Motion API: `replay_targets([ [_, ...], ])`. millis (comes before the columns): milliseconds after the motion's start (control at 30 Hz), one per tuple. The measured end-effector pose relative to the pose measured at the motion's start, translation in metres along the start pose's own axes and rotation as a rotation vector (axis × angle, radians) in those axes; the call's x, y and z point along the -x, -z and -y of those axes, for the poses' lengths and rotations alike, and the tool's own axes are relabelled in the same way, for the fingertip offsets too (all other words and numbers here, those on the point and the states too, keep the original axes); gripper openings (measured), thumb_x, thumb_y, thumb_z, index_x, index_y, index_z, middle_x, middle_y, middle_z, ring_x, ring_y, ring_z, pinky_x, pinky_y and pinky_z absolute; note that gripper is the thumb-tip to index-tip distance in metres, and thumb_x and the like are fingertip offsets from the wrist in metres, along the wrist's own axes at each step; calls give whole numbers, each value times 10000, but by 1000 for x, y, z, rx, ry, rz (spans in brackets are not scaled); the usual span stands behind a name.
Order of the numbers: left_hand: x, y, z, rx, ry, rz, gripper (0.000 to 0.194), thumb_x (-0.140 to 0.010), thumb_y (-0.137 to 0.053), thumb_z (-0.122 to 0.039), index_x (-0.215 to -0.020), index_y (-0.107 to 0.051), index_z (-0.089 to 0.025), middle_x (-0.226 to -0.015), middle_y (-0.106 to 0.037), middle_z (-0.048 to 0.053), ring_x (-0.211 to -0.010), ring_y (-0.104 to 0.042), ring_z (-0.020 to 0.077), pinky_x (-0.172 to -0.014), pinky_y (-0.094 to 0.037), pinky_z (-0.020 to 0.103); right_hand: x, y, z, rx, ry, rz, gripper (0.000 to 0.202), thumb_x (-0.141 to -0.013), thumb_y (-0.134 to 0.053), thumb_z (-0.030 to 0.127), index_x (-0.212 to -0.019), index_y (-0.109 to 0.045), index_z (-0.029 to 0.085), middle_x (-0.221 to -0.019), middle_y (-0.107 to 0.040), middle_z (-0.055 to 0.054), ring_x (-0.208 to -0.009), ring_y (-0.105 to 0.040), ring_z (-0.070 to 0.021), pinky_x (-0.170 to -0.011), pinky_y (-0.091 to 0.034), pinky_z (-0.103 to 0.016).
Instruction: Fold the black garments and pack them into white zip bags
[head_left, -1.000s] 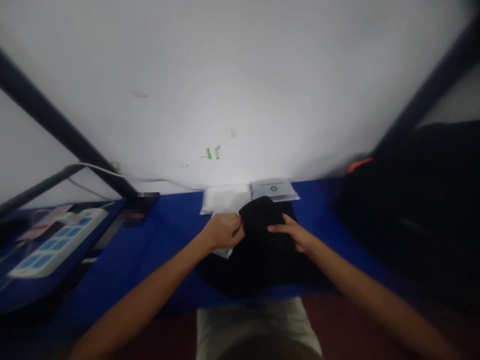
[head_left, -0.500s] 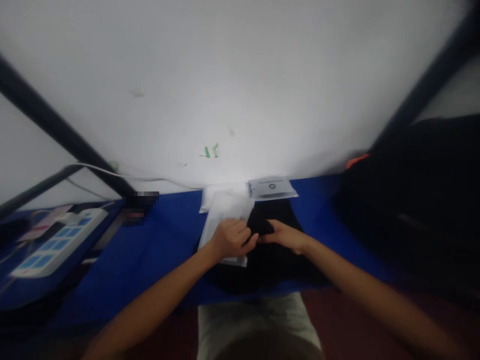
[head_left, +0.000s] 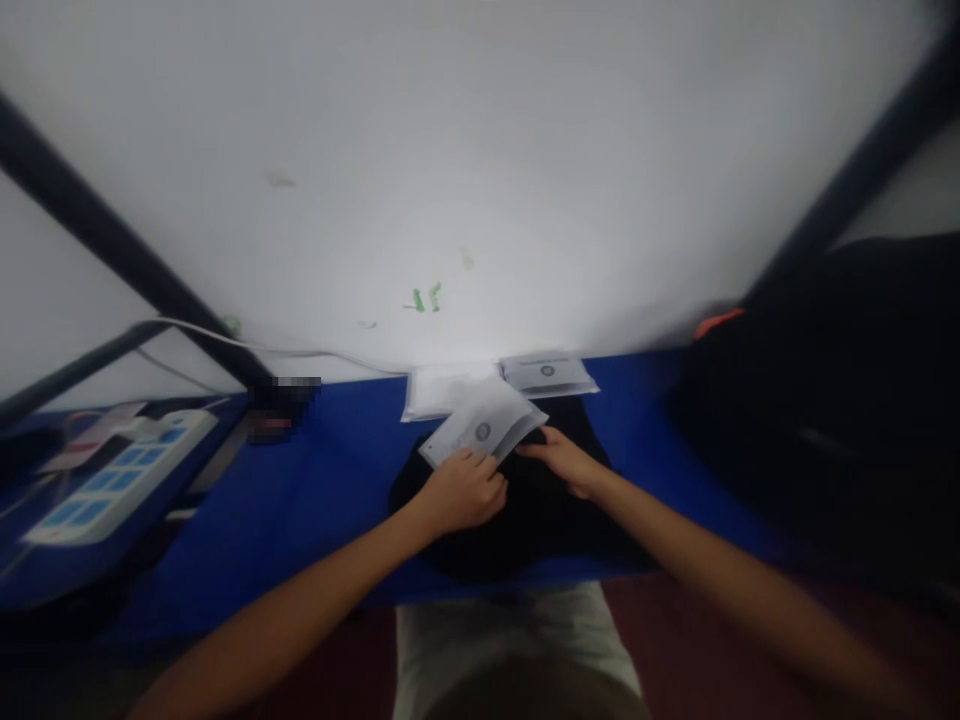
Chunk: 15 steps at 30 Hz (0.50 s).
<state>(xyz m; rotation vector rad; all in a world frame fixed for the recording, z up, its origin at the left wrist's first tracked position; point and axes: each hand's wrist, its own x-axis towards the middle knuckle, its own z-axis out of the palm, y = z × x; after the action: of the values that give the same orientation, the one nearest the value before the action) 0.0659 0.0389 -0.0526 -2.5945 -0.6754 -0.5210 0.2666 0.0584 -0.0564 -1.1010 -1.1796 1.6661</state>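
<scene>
My left hand (head_left: 465, 490) is closed on the lower edge of a frosted plastic bag (head_left: 457, 425) with a round dark logo. The bag lies slanted, its right end near my right hand (head_left: 566, 462). That hand's thumb and fingers pinch a bit of black cloth (head_left: 517, 515) beside the bag's right end. Whether any cloth is inside the bag, I cannot tell. More black cloth spreads on the table beneath both hands.
A white bag (head_left: 442, 392) and another logo bag (head_left: 551, 374) lie by the wall on the blue table (head_left: 322, 480). A power strip (head_left: 124, 480) sits at the left. A large black mass (head_left: 825, 400) fills the right side.
The plastic bag has turned from nearly upright to slanted, its logo now showing. My left hand has shifted down a little, apart from the right. Less bunched black cloth shows between my hands.
</scene>
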Motion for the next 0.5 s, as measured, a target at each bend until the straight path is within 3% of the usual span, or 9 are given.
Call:
replay_targets([
  [200, 4, 11, -2, 13, 96, 281, 142, -832, -592, -262, -753, -626, -149, -682, -639, 78, -638, -628, 240, -592, -436, 353, -9, -4, 4, -186, -28, -132, 261, -644, -730, 200, -899, -673, 189, -782, -748, -22, -782, -707, -235, -774, -544, -366],
  [300, 4, 19, -7, 35, 82, 302, 184, -871, -564, -313, -903, -619, -140, -727, -648, 73, -638, -635, 245, -562, -440, 349, -12, -11, 4, -322, 25, -278, 226, -640, -729, 218, -855, -659, 202, -773, -747, -21, -813, -708, -249, -759, -557, -369],
  [367, 3, 21, -11, 34, 57, 296, 167, -896, -528, -257, -977, -593, -127, -732, -639, 65, -628, -630, 235, -542, -432, 337, -13, -17, 3, -390, 81, -368, 226, -647, -722, 235, -860, -650, 216, -794, -749, -20, -853, -703, -256, -769, -559, -376],
  [500, -4, 20, -18, 48, 11, 285, 90, -893, -469, -110, -901, -551, -149, -718, -598, 49, -616, -603, 206, -533, -411, 314, -17, -29, -2, -392, 114, -398, 225, -660, -699, 229, -876, -638, 229, -825, -746, -20, -901, -691, -256, -795, -553, -390],
])
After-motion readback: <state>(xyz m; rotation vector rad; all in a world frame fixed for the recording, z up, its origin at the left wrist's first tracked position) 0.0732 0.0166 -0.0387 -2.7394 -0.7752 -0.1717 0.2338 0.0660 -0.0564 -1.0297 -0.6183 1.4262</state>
